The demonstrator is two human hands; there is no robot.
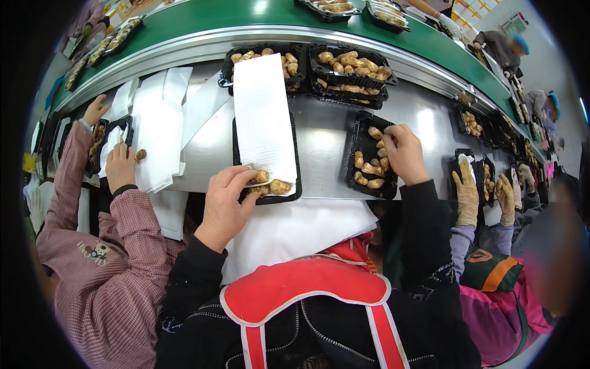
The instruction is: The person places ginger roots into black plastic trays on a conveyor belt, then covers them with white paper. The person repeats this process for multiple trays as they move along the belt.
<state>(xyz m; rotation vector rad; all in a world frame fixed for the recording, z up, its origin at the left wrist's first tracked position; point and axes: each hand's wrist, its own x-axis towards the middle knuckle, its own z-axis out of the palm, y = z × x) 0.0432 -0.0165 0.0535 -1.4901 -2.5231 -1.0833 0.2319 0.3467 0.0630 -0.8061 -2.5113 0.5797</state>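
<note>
My left hand [224,203] curls at the near end of a black plastic tray [297,163], with thumb and fingers closed around a stubby brown-and-cream mushroom [260,177]. Another mushroom [281,187] lies beside it. A long white paper sheet [264,117] covers most of that tray and reaches over the tray behind it. To the right, my right hand [405,154] reaches over the side of a second black tray [356,132] holding several loose mushrooms [372,168]. Its fingers pinch at a mushroom by the far right corner, partly hidden by the hand.
Filled trays [350,64] stand stacked along the back of the steel table [322,147]. Behind runs a green conveyor belt [215,18] carrying packed trays. Paper sheets [157,123] lie at left, near a co-worker's hands [120,166]. Gloved hands [467,194] work over trays at right.
</note>
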